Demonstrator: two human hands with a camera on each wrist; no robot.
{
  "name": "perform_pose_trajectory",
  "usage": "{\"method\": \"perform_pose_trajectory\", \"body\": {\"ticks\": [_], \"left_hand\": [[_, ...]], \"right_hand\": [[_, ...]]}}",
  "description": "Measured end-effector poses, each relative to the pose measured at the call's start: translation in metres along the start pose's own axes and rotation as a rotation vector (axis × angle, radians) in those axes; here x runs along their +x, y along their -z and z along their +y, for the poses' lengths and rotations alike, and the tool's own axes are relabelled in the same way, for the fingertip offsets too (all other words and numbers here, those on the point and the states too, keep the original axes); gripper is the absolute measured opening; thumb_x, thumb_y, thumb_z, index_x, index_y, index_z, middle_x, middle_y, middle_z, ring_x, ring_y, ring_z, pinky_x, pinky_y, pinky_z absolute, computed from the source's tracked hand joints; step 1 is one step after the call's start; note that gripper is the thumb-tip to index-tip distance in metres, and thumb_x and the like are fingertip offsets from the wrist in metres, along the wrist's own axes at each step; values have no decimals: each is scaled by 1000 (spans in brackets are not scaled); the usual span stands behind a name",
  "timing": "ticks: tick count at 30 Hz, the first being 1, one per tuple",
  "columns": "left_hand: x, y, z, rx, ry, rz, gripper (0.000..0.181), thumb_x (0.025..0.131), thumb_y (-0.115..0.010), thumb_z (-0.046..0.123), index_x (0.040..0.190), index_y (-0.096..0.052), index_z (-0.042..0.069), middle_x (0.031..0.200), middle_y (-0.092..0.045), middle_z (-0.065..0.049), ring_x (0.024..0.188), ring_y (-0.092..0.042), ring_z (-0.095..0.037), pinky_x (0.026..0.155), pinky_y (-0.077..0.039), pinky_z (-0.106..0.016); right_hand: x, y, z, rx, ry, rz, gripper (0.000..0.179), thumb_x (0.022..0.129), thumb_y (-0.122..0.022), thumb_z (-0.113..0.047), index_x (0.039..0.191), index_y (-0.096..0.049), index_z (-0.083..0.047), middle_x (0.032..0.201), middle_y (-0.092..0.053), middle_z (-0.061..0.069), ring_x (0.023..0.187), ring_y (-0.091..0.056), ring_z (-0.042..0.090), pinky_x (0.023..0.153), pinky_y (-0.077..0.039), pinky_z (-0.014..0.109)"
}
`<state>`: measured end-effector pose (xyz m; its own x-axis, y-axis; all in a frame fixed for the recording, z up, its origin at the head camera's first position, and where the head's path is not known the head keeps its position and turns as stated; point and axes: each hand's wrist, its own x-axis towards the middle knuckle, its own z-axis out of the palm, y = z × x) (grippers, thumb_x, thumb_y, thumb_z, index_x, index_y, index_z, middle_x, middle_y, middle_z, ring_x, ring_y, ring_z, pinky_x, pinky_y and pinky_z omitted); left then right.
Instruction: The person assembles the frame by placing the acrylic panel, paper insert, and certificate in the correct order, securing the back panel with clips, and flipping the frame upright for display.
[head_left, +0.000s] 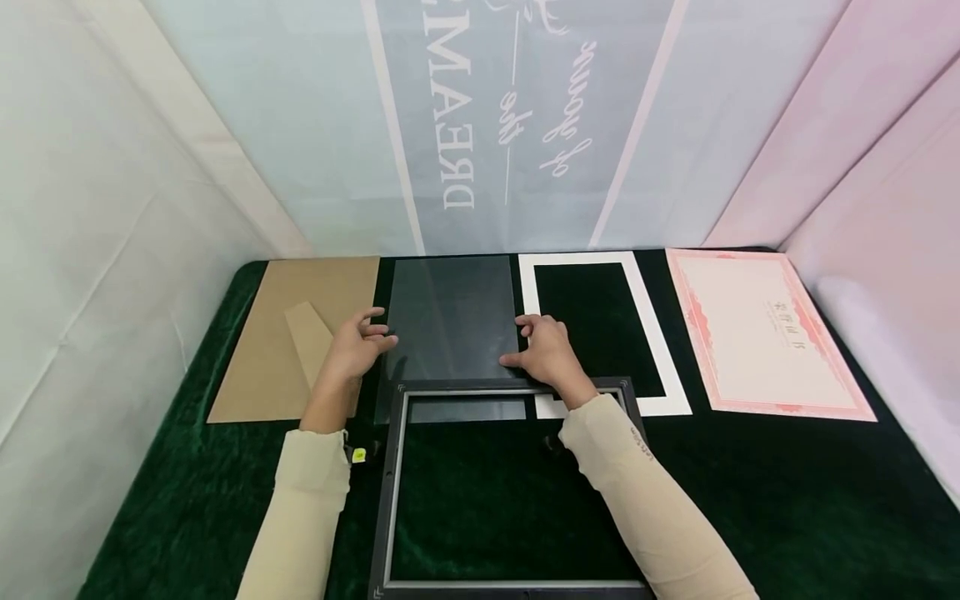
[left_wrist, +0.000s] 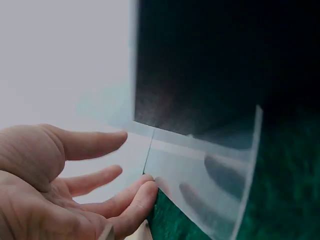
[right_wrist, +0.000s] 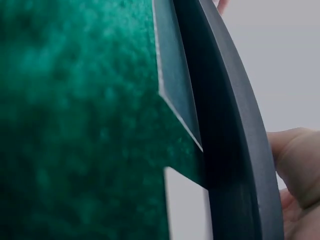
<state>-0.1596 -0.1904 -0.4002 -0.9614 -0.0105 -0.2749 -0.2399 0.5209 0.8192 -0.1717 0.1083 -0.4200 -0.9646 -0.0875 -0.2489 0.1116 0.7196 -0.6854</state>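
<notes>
Fingers apart, left hand (head_left: 356,350) and right hand (head_left: 550,352) flank the clear sheet (head_left: 450,312) at nine and three o'clock, seemingly for balance.

Head view: bright, soft light is spreading; clear sheet (head_left: 453,308) is catching faint sheen; left wrist: fingers (left_wrist: 139,202) are reflecting in the sheet; right wrist: green cloth (right_wrist: 75,130) beside it is blurring.

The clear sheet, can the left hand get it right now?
Probably yes. The left hand is right by the left edge of the clear sheet, with nothing visible between them. The dark frame crosses only the sheet's near end.
</notes>
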Motion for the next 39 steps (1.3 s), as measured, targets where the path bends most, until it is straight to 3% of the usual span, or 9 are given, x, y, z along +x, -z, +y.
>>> {"method": "perform_pose_trajectory", "body": {"ticks": [5, 13, 20, 26, 35, 39], "left_hand": [[1, 3, -2, -49, 9, -11, 62, 100, -59, 13, 155, -31, 12, 150, -47, -21, 137, -48, -37, 115, -37, -54], [1, 3, -1, -160, 18, 4, 55, 102, -55, 10, 153, -35, 10, 149, -51, -17, 137, -50, -35, 118, -34, -52], [0, 4, -1, -179, 26, 26, 54, 102, -54, 10, 153, -35, 10, 152, -47, -16, 141, -44, -34, 119, -33, -51], [1, 5, -2, -262, 19, 24, 55, 101, -55, 6, 152, -34, 8, 154, -42, -18, 139, -46, -36, 115, -39, -49], [3, 2, -5, -296, 21, 61, 52, 100, -56, 6, 149, -40, 8, 152, -44, -18, 136, -48, -36, 117, -37, -49], [4, 3, -6, -380, 43, 56, 50, 101, -56, 7, 149, -41, 8, 150, -50, -15, 134, -52, -28, 115, -40, -39]], "right_hand": [[2, -1, 1, 34, 8, 0, 71, 82, -83, -22, 143, -49, -11, 123, -52, 10, 121, -35, 28, 97, -42, 43], [1, 0, 1, 61, 12, -4, 74, 83, -82, -20, 145, -44, -13, 139, -52, 7, 134, -33, 28, 110, -36, 48], [1, 0, -1, 39, 14, -9, 84, 83, -82, -21, 153, -37, -16, 139, -54, 5, 136, -34, 30, 111, -37, 50], [3, -1, 3, 120, 50, 2, 79, 82, -82, -14, 149, -41, -16, 135, -54, 4, 127, -38, 28, 107, -38, 48], [3, 0, 10, 299, 129, 32, 67, 86, -76, -2, 143, -44, -12, 126, -62, 5, 106, -65, 23, 98, -52, 43], [2, 1, 10, 348, 121, 71, 60, 87, -74, -1, 140, -49, -13, 122, -66, 4, 102, -70, 21, 92, -57, 42]]}}
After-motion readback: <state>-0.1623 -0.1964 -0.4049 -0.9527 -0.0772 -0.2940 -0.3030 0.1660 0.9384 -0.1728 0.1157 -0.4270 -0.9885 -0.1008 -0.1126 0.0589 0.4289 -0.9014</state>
